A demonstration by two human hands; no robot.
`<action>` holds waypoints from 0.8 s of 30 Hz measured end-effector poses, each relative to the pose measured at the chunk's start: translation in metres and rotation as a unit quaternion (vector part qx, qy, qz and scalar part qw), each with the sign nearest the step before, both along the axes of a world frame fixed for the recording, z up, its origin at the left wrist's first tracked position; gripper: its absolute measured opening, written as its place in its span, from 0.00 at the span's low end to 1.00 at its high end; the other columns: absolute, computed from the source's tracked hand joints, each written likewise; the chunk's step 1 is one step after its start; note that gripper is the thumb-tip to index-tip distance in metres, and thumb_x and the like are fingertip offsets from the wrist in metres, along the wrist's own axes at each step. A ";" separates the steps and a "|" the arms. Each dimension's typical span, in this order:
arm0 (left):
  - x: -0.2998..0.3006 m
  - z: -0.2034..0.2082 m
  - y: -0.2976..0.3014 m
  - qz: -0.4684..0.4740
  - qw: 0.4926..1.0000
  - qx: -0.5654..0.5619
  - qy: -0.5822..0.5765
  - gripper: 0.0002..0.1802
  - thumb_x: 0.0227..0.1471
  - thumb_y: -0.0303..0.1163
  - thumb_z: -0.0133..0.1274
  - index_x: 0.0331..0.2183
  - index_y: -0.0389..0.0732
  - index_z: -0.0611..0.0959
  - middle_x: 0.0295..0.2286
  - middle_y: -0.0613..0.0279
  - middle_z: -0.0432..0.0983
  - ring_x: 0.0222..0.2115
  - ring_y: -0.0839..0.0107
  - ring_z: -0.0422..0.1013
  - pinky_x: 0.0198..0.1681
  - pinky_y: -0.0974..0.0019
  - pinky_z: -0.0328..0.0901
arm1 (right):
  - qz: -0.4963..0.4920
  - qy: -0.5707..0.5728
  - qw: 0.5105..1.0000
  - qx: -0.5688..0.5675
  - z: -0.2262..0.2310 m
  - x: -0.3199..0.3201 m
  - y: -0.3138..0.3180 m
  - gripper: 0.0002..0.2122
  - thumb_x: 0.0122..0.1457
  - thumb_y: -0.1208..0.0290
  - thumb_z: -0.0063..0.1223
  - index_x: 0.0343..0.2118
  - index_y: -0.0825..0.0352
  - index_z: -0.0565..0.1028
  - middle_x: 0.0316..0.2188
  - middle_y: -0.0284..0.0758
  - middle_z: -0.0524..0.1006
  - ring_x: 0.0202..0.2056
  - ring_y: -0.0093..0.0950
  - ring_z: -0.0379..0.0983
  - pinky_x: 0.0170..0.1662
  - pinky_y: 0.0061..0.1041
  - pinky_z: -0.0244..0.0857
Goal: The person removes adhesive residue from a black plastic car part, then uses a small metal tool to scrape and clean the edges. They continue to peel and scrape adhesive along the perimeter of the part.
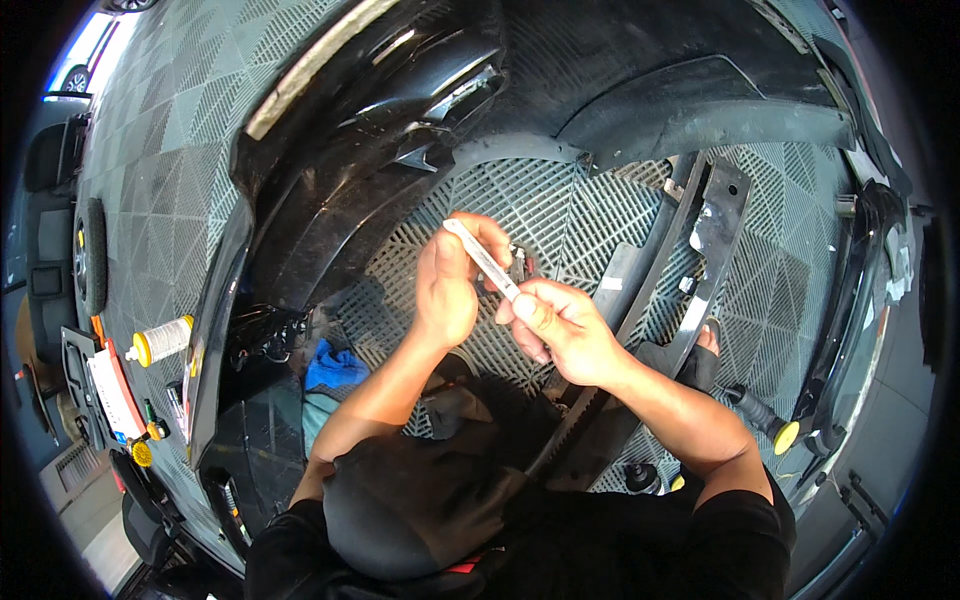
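Note:
A slim white tube-like stick (482, 258) with dark print slants between my two hands, above the slatted floor. My right hand (568, 328) pinches its lower end between thumb and fingers. My left hand (447, 290) is curled round the upper end, its fingers partly hidden behind the stick. Just beyond the hands shows a small dark and reddish object (521, 264), too small to name. A large glossy black car bumper (350, 200) curves around the far and left sides. To the right of my hands lies a long dark bar (722, 195) with a hole near its end.
A blue cloth (335, 367) lies left of my left forearm. Farther left are a white bottle with yellow ends (160, 342) and a yellow round brush (139, 453). A black tool with a yellow pad (787, 437) rests at the right, near a foot (709, 338).

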State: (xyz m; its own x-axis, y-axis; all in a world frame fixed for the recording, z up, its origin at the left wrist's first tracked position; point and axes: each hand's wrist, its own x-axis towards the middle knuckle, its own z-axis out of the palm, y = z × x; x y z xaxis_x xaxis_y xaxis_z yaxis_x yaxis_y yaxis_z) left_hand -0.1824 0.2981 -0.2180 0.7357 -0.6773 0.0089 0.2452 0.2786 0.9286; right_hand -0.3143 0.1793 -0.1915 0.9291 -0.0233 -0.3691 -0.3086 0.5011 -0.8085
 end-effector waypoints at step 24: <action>-0.007 0.032 0.009 -0.123 0.986 0.091 -0.065 0.31 0.72 0.45 0.35 0.58 0.27 0.73 0.51 0.46 0.76 0.52 0.62 0.72 0.59 0.58 0.63 | -0.055 -0.017 0.995 -0.086 0.005 0.005 -0.007 0.17 0.71 0.59 0.50 0.33 0.69 0.78 0.27 0.28 0.74 0.30 0.16 0.67 0.31 0.20 0.63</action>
State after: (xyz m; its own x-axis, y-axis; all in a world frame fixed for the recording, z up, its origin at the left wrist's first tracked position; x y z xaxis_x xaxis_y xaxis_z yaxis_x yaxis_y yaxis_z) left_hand -0.1894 0.3071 -0.1858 0.5496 -0.8341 -0.0463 0.1612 0.0514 0.9856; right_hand -0.3094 0.1721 -0.1870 0.9291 -0.1854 -0.3199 -0.2310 0.3844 -0.8938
